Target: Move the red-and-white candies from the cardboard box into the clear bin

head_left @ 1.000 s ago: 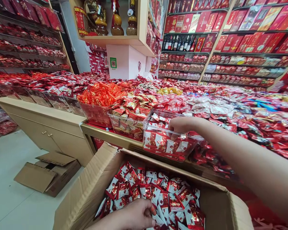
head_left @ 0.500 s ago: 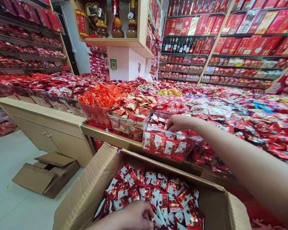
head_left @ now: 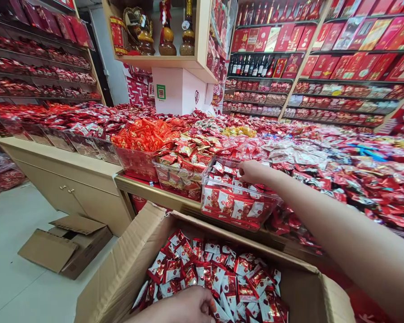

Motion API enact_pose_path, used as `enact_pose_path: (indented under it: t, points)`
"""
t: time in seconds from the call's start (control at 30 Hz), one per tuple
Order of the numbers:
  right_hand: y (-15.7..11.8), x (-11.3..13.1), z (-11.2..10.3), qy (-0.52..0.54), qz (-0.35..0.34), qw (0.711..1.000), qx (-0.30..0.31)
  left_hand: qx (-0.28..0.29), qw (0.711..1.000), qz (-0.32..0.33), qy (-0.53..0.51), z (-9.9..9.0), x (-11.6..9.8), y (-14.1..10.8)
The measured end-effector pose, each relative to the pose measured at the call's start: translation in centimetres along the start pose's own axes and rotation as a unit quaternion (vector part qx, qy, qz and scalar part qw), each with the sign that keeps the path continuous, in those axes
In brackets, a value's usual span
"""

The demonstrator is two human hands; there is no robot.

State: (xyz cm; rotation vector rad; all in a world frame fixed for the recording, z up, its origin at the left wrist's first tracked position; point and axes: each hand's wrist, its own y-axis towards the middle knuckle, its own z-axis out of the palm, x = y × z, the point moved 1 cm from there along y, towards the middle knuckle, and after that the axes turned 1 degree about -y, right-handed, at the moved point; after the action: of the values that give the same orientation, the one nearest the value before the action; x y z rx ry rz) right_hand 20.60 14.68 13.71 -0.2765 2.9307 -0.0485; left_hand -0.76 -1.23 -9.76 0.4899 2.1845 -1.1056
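Observation:
My left hand (head_left: 195, 305) is down in an open cardboard box (head_left: 104, 264), among many small red-and-white candy packets (head_left: 229, 282). Its fingers are curled, with one packet against the thumb and fingertips. My right hand (head_left: 252, 172) reaches over a clear plastic bin (head_left: 237, 204) holding similar red-and-white packets. The fingers of this hand are bent and closed over the contents, and whatever they hold is hidden from view. The bin stands at the front edge of the counter, just beyond the box.
Left of this bin stand a bin of gold-and-red sweets (head_left: 180, 172) and one of bright red packets (head_left: 138, 152). More wrapped candy (head_left: 363, 179) spreads to the right. An opened carton (head_left: 67, 246) sits on the floor before a cabinet (head_left: 67, 179). A display shelf (head_left: 161, 63) overhangs the counter.
The view has shifted slightly. My right hand stays over the clear bin, raised very slightly against its packets. My left hand remains in the box, almost unmoved.

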Motion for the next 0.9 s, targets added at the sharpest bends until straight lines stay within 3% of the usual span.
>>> enact_pose_path:
  t: [0.2, 0.4, 0.53, 0.63, 0.73, 0.8, 0.83, 0.9]
  points:
    - [-0.2, 0.3, -0.5, 0.047, -0.030, 0.998, -0.019, -0.008, 1.000, 0.008, 0.012, 0.2, 0.1, 0.2]
    - [0.5, 1.8, -0.3, 0.134, -0.103, 0.985, 0.038, -0.017, 0.999, 0.039, -0.005, 0.7, 1.8, 1.0]
    - [1.3, 2.5, 0.1, 0.149, -0.101, 0.983, 0.032, 0.007, 0.998, 0.060, -0.010, 0.9, 2.7, 1.6]
    - [1.2, 2.6, -0.9, 0.149, -0.091, 0.985, 0.007, 0.007, 0.999, 0.046, 0.018, 0.5, 2.2, 1.1]
    - [-1.3, 2.8, -3.5, 0.191, -0.052, 0.972, -0.126, -0.038, 0.994, 0.053, 0.083, -0.3, 1.1, -0.1]
    - [-4.9, 3.7, -4.9, 0.258, -0.043, 0.937, -0.231, -0.056, 0.987, 0.064, 0.138, -0.7, 0.6, -0.7]
    - [-7.0, 4.5, -4.9, 0.295, -0.059, 0.920, -0.250, -0.054, 0.984, 0.066, 0.160, -0.8, 0.5, -0.9]
    - [-11.2, 6.8, -3.1, 0.356, -0.138, 0.907, -0.178, -0.044, 0.984, 0.065, 0.162, -0.7, 0.4, -0.8]
